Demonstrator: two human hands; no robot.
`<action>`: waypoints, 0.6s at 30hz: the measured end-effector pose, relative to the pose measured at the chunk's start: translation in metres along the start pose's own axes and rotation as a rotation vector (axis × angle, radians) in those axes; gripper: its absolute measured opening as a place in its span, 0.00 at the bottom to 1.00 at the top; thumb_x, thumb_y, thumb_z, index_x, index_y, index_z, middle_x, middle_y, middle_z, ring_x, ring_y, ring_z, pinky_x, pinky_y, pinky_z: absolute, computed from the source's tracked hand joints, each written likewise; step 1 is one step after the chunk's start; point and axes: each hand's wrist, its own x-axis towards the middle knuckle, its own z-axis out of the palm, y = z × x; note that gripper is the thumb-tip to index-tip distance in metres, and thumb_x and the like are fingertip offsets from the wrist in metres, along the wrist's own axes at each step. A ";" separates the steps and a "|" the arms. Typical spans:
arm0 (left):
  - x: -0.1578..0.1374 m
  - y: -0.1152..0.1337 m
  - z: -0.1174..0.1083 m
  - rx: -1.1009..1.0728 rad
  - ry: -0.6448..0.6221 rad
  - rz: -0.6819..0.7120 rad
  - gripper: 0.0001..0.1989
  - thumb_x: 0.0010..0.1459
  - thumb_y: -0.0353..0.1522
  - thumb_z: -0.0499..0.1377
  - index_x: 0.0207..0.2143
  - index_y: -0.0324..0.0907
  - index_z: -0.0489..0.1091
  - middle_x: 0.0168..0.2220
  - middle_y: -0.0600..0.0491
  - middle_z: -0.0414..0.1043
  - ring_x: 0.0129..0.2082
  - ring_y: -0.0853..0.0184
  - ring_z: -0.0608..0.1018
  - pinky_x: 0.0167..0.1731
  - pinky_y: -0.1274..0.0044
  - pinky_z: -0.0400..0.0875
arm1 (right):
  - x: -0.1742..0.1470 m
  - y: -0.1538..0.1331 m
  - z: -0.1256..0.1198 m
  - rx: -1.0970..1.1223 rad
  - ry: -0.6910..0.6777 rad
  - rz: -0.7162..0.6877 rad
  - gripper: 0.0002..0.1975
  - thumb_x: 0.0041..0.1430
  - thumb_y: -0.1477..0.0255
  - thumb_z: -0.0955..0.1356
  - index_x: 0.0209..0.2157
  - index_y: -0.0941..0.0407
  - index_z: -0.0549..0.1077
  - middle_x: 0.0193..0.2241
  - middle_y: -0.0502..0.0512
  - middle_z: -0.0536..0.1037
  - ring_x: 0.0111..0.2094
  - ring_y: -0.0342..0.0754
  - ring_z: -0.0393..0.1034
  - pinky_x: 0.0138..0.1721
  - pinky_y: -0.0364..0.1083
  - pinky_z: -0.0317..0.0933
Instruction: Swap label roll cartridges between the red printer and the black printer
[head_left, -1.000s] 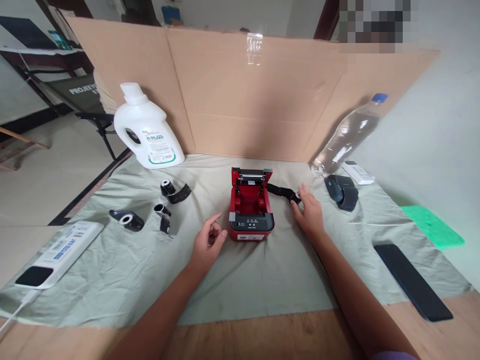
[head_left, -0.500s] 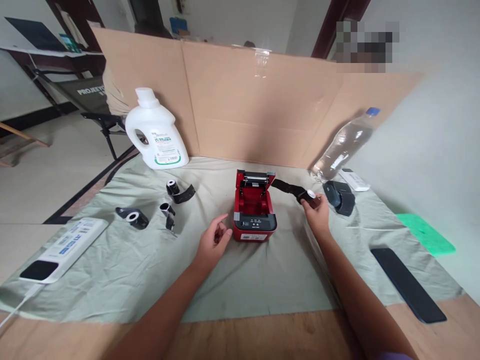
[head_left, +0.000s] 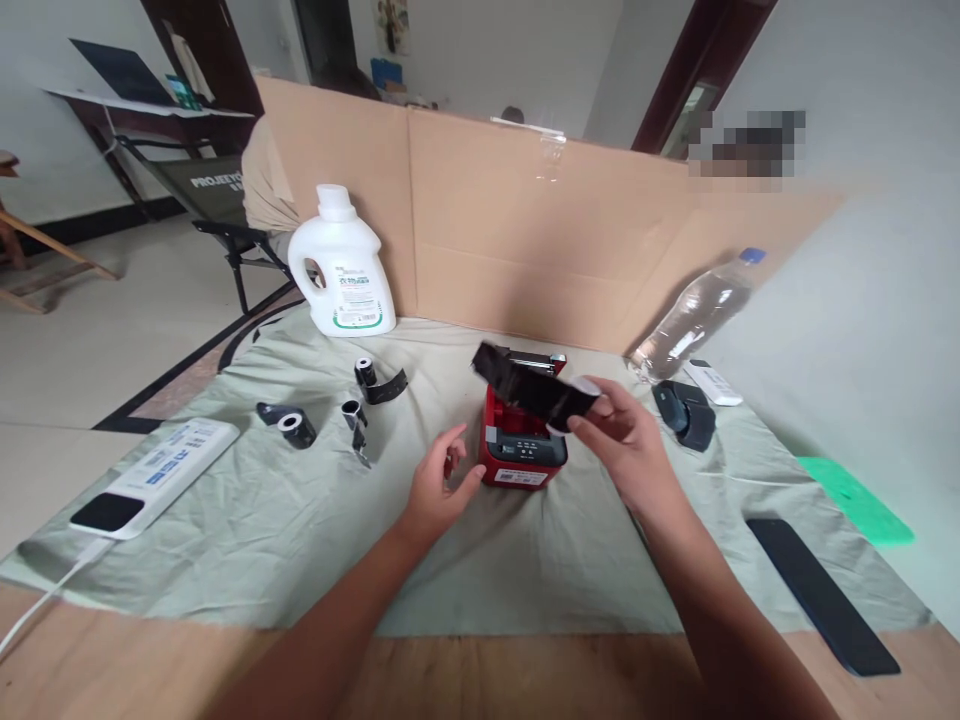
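A small red and black label printer stands on the cloth with its lid raised. My right hand grips a roll of black paper by its white-ended core, thumb below and fingers behind. The roll's loose strip stretches left above the printer's compartment and hides part of the inside and the lid. Beside the printer's left side is my left hand, holding nothing, with thumb and fingers apart and slightly curled.
On the left lie several small black rolls and a white power strip. A white jug and a plastic bottle stand before a cardboard screen. At right are a black mouse-like device and a phone.
My right hand has carried the black paper roll left from the printer's right side to above its open compartment. My left hand stays near the printer. The camera view has shifted slightly.
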 end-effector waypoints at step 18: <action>-0.001 0.002 0.001 0.053 -0.023 0.138 0.30 0.59 0.38 0.63 0.61 0.44 0.58 0.44 0.48 0.66 0.41 0.64 0.71 0.45 0.69 0.70 | 0.064 0.042 0.036 -1.004 -0.589 -0.074 0.20 0.58 0.84 0.64 0.49 0.55 0.76 0.49 0.60 0.78 0.51 0.57 0.72 0.52 0.52 0.58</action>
